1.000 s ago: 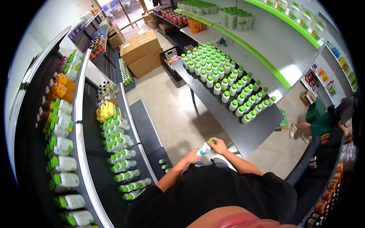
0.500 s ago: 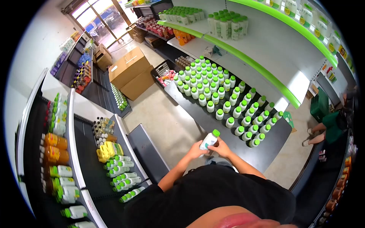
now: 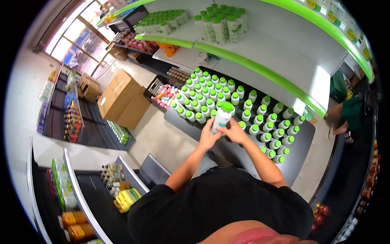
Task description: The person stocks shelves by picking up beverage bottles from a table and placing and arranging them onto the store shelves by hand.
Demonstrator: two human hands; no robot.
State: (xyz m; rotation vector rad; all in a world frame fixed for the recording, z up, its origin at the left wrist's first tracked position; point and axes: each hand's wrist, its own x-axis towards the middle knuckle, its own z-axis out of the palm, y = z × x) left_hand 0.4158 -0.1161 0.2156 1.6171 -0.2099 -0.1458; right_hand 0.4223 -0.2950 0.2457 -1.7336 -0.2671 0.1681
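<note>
Between my two hands is a white bottle (image 3: 221, 119) with a green cap, tilted slightly, in front of my chest and over the near edge of the dark table (image 3: 300, 160). My left hand (image 3: 209, 136) wraps round its left side. On its right, my right hand (image 3: 235, 132) grips the lower part with the fingers against the label. Just beyond, many matching green-capped bottles (image 3: 211, 94) stand upright in a dense group on the table. Looser rows of the same bottles (image 3: 268, 127) stand to the right.
Above the table, a green-edged shelf (image 3: 260, 44) carries more bottles (image 3: 219, 28). A black crate (image 3: 155, 86) of pink-and-white packages adjoins the table's left end. Cardboard boxes (image 3: 122, 97) sit on the floor. A person in green (image 3: 351, 114) is at the right. Yellow jugs (image 3: 126, 199) lie on the left shelving.
Both hands have raised the bottle and carried it forward, from beside the table to over its edge. My view has turned and come closer to the table.
</note>
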